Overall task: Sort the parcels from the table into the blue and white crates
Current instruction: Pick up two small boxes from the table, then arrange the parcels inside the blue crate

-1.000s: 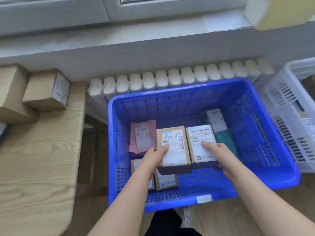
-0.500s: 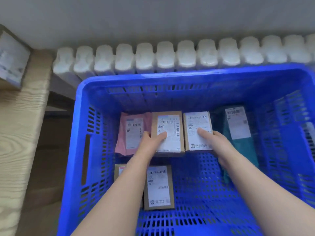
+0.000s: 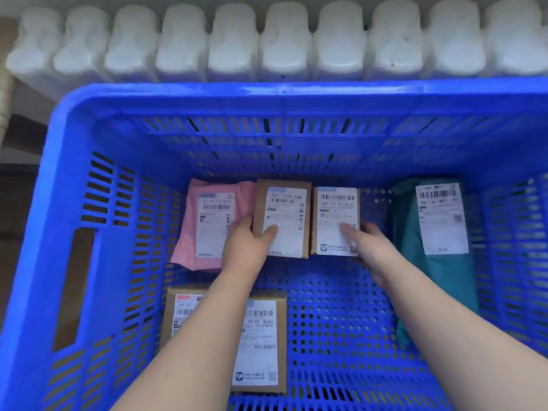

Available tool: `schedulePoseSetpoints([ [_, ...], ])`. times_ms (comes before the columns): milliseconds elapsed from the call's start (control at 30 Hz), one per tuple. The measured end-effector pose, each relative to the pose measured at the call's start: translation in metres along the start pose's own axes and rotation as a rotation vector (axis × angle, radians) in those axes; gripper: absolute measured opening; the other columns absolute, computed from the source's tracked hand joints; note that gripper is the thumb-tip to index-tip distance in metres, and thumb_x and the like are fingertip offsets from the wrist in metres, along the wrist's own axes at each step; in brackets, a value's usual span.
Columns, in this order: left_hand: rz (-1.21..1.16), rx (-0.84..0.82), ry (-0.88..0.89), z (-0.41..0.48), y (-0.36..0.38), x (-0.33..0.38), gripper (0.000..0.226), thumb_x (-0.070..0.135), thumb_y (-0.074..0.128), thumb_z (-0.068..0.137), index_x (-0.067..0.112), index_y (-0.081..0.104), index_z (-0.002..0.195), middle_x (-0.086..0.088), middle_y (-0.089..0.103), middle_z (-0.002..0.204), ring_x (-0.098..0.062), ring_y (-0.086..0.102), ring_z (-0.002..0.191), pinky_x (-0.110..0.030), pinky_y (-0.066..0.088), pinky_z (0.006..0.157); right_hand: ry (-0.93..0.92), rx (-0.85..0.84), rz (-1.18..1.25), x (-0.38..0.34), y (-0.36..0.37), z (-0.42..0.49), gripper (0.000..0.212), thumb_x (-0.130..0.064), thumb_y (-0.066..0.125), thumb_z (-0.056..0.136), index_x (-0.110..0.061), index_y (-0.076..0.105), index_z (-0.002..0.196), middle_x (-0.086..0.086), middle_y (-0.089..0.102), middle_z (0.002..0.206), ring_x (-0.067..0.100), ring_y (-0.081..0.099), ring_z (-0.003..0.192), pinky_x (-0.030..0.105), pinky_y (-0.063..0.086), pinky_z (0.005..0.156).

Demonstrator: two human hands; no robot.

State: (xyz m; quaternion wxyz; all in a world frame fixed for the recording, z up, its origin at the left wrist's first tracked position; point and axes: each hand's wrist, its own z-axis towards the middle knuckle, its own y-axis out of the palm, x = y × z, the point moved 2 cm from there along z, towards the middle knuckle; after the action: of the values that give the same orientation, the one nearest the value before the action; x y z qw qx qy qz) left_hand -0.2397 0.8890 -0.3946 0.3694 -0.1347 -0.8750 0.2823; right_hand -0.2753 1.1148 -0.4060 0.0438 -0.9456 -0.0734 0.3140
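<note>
- Head view, looking straight down into the blue crate (image 3: 89, 120). Its slotted walls and perforated floor fill most of the frame.
- Left hand (image 3: 247, 249): grasping the left box (image 3: 284, 203). The thumb lies on the white label near the lower left corner, and the fingers wrap over the box's left edge.
- Right hand (image 3: 370, 247): grasping the right box (image 3: 335, 209). The thumb is on the label near the lower right corner and is blurred. The fingers sit at the box's right edge, mostly hidden.
- Both boxes are label up, side by side in the far half of the crate, long edges touching or almost so. Cannot tell whether they rest on the crate floor or are held just above it.
- Pink mailer (image 3: 204, 226): flat on the crate floor, just left of the left box. The left hand's fingers overlap its right edge.
- Teal mailer (image 3: 439, 280): lies along the right side, with a strip of bare floor between it and the right box. Its label is at the far end, and its near end passes behind the right forearm.
- Near box (image 3: 261, 342): label up in the near half, partly covered by the left forearm.
- Corner box (image 3: 179, 312): just left of the near box, mostly hidden by the same forearm.
- Radiator (image 3: 281, 40): white, ribbed, runs along beyond the crate's far rim.
</note>
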Motion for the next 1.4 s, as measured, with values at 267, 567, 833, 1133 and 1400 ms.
schedulePoseSetpoints([
  [267, 0.033, 0.202, 0.021, -0.001, -0.004, -0.005, 0.052, 0.046, 0.06, 0.094, 0.016, 0.053, 0.136, -0.006, 0.053, 0.124, -0.028, 0.057, 0.113, -0.042, 0.05, 0.092, -0.025, -0.022, -0.102, -0.016, 0.024, 0.009, 0.043, -0.026, 0.064, 0.096, -0.019, 0.05, 0.136, 0.001, 0.064, 0.127, 0.021, 0.062, 0.113, 0.038, 0.048, 0.102],
  [567, 0.067, 0.26, 0.145, 0.002, -0.004, -0.008, 0.052, 0.04, 0.058, 0.097, 0.019, 0.049, 0.143, -0.007, 0.055, 0.125, -0.025, 0.051, 0.12, -0.042, 0.05, 0.092, -0.039, 0.044, -0.129, -0.016, 0.033, 0.006, 0.042, -0.029, 0.058, 0.099, -0.018, 0.047, 0.138, -0.005, 0.06, 0.123, 0.015, 0.056, 0.105, 0.029, 0.04, 0.089],
  [833, 0.083, 0.168, 0.102, 0.013, -0.006, -0.007, 0.056, 0.039, 0.057, 0.097, 0.017, 0.043, 0.147, -0.011, 0.052, 0.13, -0.03, 0.047, 0.125, -0.047, 0.047, 0.098, -0.035, 0.031, -0.283, -0.021, 0.034, 0.007, 0.051, -0.037, 0.054, 0.1, -0.015, 0.042, 0.144, 0.001, 0.056, 0.136, 0.018, 0.054, 0.11, 0.028, 0.038, 0.087],
  [1133, 0.142, 0.072, 0.132, -0.003, -0.011, 0.002, 0.06, 0.034, 0.047, 0.102, 0.024, 0.024, 0.156, -0.013, 0.044, 0.141, -0.032, 0.047, 0.127, -0.049, 0.046, 0.1, -0.013, 0.116, -0.25, -0.012, 0.032, -0.015, 0.058, -0.047, 0.055, 0.097, -0.017, 0.042, 0.145, 0.0, 0.056, 0.137, 0.023, 0.055, 0.117, 0.033, 0.043, 0.089],
  [1400, 0.238, -0.007, 0.184, -0.048, -0.035, 0.016, 0.056, 0.03, 0.046, 0.101, 0.022, 0.027, 0.154, -0.007, 0.039, 0.146, -0.031, 0.046, 0.127, -0.049, 0.047, 0.098, -0.036, 0.127, -0.337, -0.038, 0.028, -0.067, 0.07, -0.048, 0.052, 0.098, -0.015, 0.027, 0.154, 0.004, 0.036, 0.156, 0.027, 0.041, 0.138, 0.04, 0.036, 0.105],
])
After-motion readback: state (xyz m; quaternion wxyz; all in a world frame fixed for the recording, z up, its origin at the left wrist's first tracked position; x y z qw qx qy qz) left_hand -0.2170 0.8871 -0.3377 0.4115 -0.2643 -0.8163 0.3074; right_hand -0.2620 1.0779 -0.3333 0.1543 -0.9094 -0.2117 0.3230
